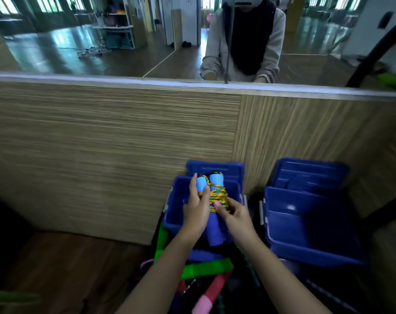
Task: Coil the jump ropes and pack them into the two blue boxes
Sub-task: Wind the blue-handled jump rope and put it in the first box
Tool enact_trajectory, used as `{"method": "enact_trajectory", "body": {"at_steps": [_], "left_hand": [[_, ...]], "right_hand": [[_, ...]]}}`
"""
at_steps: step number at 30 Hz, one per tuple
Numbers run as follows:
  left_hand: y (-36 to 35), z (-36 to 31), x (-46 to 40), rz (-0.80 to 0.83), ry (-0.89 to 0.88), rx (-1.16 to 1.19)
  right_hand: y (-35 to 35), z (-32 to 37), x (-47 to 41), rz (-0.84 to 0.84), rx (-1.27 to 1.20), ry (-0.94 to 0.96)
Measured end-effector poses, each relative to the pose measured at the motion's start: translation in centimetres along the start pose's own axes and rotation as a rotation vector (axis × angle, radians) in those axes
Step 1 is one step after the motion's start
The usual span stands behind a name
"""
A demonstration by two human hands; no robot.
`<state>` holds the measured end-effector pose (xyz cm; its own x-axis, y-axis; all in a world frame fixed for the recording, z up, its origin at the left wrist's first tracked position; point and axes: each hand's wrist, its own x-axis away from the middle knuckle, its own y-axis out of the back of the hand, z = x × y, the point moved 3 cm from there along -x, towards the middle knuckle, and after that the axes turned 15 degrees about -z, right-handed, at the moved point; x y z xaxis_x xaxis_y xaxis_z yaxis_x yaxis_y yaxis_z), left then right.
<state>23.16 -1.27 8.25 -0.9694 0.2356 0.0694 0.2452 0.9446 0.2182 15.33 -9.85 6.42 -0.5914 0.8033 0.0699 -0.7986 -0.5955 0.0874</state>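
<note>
A coiled jump rope (216,191) with two-tone blue foam handles and yellow-green cord wound round them is held over the left blue box (175,214). My left hand (197,209) grips the handles from the left, thumb across the cord. My right hand (234,214) pinches the cord windings from the right. The right blue box (305,225) stands open beside it, its inside bare. Both boxes have their lids tipped back against the wooden wall.
More rope handles, green (206,269), red and pink (211,293), lie in a heap below the boxes. A wooden panel wall (113,143) rises right behind the boxes, with a mirror above it. Wooden floor (63,268) lies to the left.
</note>
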Motion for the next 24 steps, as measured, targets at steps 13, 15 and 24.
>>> {"method": "enact_trajectory", "body": {"at_steps": [13,15,24], "left_hand": [[3.8,11.2,-13.1,0.048,-0.325,-0.495],[3.7,12.1,-13.4,0.079,-0.335,-0.499],[3.3,13.5,-13.5,0.152,-0.414,-0.563]], "right_hand": [[-11.8,-10.7,-9.1,-0.106,0.309,-0.302],[-12.9,-11.8,-9.3,-0.050,0.367,-0.340],[-14.0,-13.6,-10.3,0.152,0.656,-0.388]]}}
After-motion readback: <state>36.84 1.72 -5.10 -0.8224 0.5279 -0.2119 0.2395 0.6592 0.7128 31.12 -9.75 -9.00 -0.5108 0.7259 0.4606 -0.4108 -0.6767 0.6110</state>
